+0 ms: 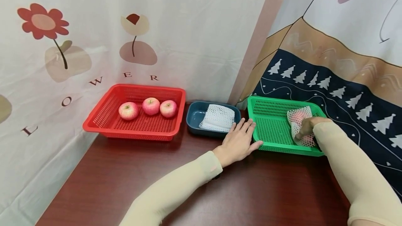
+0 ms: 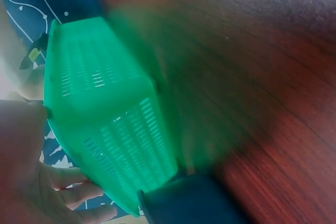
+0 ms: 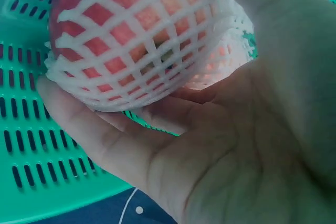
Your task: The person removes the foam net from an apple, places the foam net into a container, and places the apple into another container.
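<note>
My right hand (image 1: 309, 126) reaches into the green basket (image 1: 270, 126) at its right end. In the right wrist view its fingers curl round an apple in a white foam net (image 3: 131, 40), and a second netted apple (image 3: 218, 59) shows behind. The head view shows a netted apple (image 1: 298, 115) just beyond the hand. My left hand (image 1: 237, 141) lies with straight, spread fingers at the basket's left end, its fingertips over the right edge of the dark blue tray (image 1: 194, 116). It holds nothing.
White foam nets (image 1: 216, 118) lie flat in the blue tray. Left of it stands a red basket (image 1: 138, 135) with three bare apples, one being the leftmost apple (image 1: 128, 111). All stand on a dark wooden table (image 1: 132, 173) against printed curtains (image 1: 201, 37).
</note>
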Available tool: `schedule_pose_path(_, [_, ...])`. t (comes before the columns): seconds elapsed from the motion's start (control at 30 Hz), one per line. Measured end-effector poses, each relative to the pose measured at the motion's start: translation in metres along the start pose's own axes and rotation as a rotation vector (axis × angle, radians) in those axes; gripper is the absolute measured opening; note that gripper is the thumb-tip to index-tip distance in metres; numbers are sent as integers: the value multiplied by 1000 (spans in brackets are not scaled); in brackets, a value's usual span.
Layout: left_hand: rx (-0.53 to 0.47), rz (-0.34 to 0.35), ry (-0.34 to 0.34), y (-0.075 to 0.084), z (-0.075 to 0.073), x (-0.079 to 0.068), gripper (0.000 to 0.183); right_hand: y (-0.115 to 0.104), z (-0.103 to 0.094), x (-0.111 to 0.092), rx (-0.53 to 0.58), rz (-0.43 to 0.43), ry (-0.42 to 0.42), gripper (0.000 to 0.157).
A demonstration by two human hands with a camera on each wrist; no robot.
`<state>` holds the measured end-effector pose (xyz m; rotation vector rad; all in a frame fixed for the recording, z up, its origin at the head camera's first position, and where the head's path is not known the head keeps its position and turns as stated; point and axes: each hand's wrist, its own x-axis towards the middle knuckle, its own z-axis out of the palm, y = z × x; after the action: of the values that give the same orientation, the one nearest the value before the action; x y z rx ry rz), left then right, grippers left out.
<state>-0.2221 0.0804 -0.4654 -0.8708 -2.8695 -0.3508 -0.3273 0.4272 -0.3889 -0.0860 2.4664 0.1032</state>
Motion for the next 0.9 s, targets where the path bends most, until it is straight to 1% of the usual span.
schedule_pose_path(0.13, [14,-3,-16,1,-1,1,82,4,2,2,17,-4,-1,90])
schedule_pose_path(0.27, [24,1,-16,2,-1,2,82,8,4,2,37,9,-6,95])
schedule_pose_path(0.37, [31,-2,-21,2,-3,2,82,8,4,0,49,2,5,96])
schedule_pose_path(0.63, [44,-2,-17,2,-3,0,82,7,3,-4,48,-25,-5,89])
schedule_pose_path(0.77, [47,-3,-13,2,-2,0,82,7,3,-7,54,-25,-8,85])
schedule_pose_path(0.9, [55,-3,-10,2,-2,-1,82,6,2,-11,74,-7,-15,83])
